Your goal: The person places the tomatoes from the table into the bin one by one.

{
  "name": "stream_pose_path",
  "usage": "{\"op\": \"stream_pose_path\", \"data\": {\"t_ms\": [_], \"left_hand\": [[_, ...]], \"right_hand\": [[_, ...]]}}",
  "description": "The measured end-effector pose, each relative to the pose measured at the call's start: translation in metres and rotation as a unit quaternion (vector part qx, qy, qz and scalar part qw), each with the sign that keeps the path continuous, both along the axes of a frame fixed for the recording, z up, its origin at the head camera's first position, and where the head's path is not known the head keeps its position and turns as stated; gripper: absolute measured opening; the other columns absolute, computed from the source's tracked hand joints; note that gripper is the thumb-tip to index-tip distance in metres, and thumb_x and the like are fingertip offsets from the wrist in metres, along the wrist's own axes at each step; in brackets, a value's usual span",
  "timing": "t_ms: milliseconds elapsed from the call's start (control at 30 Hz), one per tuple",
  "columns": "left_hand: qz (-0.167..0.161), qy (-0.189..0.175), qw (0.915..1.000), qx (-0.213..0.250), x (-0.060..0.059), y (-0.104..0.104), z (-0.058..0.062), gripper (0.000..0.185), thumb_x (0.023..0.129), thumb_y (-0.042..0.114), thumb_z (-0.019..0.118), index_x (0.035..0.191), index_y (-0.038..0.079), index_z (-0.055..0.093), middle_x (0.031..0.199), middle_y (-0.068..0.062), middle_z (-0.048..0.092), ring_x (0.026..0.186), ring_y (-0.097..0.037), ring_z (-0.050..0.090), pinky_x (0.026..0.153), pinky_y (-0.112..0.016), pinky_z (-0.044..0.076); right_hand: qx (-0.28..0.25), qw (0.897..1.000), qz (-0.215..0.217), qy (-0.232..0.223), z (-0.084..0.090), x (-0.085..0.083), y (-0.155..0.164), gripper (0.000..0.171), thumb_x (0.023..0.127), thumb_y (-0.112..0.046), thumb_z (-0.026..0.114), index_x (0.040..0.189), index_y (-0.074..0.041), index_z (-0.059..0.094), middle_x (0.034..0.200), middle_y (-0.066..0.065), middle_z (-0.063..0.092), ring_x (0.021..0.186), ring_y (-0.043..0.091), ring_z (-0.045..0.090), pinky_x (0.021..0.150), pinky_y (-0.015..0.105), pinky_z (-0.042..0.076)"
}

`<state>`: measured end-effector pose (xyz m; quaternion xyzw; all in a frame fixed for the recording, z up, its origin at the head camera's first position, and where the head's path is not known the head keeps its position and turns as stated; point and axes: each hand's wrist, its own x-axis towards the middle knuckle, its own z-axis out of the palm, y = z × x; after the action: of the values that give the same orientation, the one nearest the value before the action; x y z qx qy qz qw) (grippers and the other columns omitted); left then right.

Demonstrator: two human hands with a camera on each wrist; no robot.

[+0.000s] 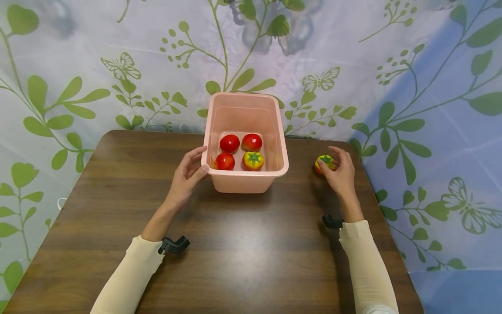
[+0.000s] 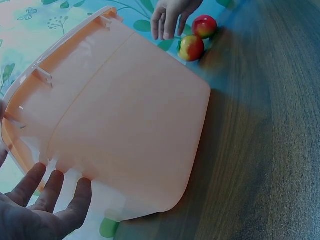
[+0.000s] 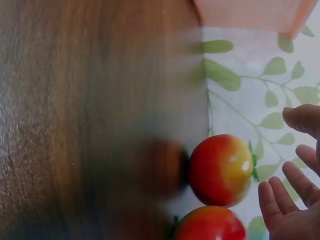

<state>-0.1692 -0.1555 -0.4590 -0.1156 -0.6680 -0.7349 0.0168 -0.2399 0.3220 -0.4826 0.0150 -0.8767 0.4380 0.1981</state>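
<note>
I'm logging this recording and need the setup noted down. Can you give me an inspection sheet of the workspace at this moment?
Surface: dark wooden table, bare grain showing at the front.
Job's things: pink plastic tub near the table's back edge, holding four tomatoes; two more tomatoes lie on the table to its right, by the table edge.
Clutter: nothing seen.
Hands: left hand rests on the tub's left rim, thumb on the rim, fingers relaxed; right hand is spread open at one loose tomato, and whether it touches cannot be told.
Cables: nothing seen; a black camera mount sits at each wrist.
Surroundings: leaf and butterfly patterned cloth hangs behind and beside the table.
</note>
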Motion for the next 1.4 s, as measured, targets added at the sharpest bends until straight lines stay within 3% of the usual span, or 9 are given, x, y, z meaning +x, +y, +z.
{"op": "stream_pose_path", "data": {"t_ms": [100,267,467,600,867,1100,1400], "left_hand": [[-0.001,-0.002,1.0,0.0,0.001,0.0,-0.001,0.054,0.11,0.01,0.06,0.161,0.019,0.045,0.163,-0.026,0.044,0.135,-0.02,0.062,0.102,-0.026,0.062],[0.001,-0.002,1.0,-0.003,0.001,0.0,-0.002,0.054,0.11,0.01,0.059,0.161,0.018,0.045,0.163,-0.026,0.045,0.135,-0.021,0.062,0.102,-0.025,0.062],[0.0,-0.003,1.0,0.0,0.002,0.001,-0.002,0.055,0.109,0.01,0.061,0.161,0.017,0.045,0.163,-0.024,0.046,0.134,-0.019,0.063,0.101,-0.024,0.062],[0.001,-0.004,1.0,-0.002,0.002,0.001,-0.001,0.055,0.109,0.011,0.061,0.161,0.019,0.045,0.163,-0.023,0.046,0.139,-0.029,0.061,0.101,-0.024,0.062],[-0.002,-0.006,1.0,-0.002,0.0,0.001,-0.001,0.055,0.109,0.011,0.061,0.161,0.019,0.046,0.161,-0.018,0.049,0.135,-0.018,0.063,0.102,-0.025,0.061],[-0.005,-0.002,1.0,-0.001,-0.001,0.0,-0.002,0.054,0.11,0.011,0.06,0.161,0.017,0.044,0.164,-0.027,0.043,0.136,-0.018,0.062,0.102,-0.024,0.061],[0.001,-0.006,1.0,-0.006,-0.001,0.001,0.0,0.054,0.11,0.013,0.06,0.161,0.02,0.045,0.164,-0.023,0.045,0.137,-0.021,0.062,0.104,-0.027,0.061]], "right_hand": [[0.008,1.0,-0.009,-0.004,-0.005,-0.003,0.003,0.058,0.093,-0.013,0.083,0.146,-0.006,0.061,0.141,0.027,0.057,0.13,0.045,0.06,0.112,0.062,0.053],[0.041,0.999,-0.024,-0.024,-0.009,-0.008,0.004,0.061,0.093,-0.018,0.083,0.148,-0.006,0.059,0.149,0.025,0.055,0.131,0.048,0.052,0.107,0.057,0.042],[0.053,0.996,-0.034,-0.066,-0.009,-0.01,0.002,0.065,0.094,-0.023,0.082,0.151,-0.007,0.056,0.154,0.024,0.05,0.141,0.046,0.048,0.12,0.061,0.038],[0.063,0.994,-0.031,-0.086,-0.012,-0.013,-0.001,0.066,0.095,-0.023,0.08,0.153,-0.007,0.053,0.155,0.026,0.048,0.144,0.047,0.045,0.122,0.062,0.038],[0.078,0.988,-0.017,-0.132,-0.027,-0.012,-0.005,0.071,0.093,-0.021,0.082,0.154,-0.004,0.049,0.152,0.029,0.047,0.134,0.047,0.049,0.116,0.062,0.044],[0.075,0.988,-0.012,-0.133,-0.031,-0.01,-0.007,0.074,0.092,-0.023,0.082,0.155,-0.004,0.047,0.153,0.029,0.047,0.135,0.047,0.049,0.116,0.063,0.044],[0.075,0.987,0.013,-0.14,-0.033,-0.007,-0.009,0.084,0.088,-0.017,0.086,0.158,-0.004,0.041,0.152,0.031,0.045,0.137,0.05,0.047,0.119,0.067,0.04]]}}
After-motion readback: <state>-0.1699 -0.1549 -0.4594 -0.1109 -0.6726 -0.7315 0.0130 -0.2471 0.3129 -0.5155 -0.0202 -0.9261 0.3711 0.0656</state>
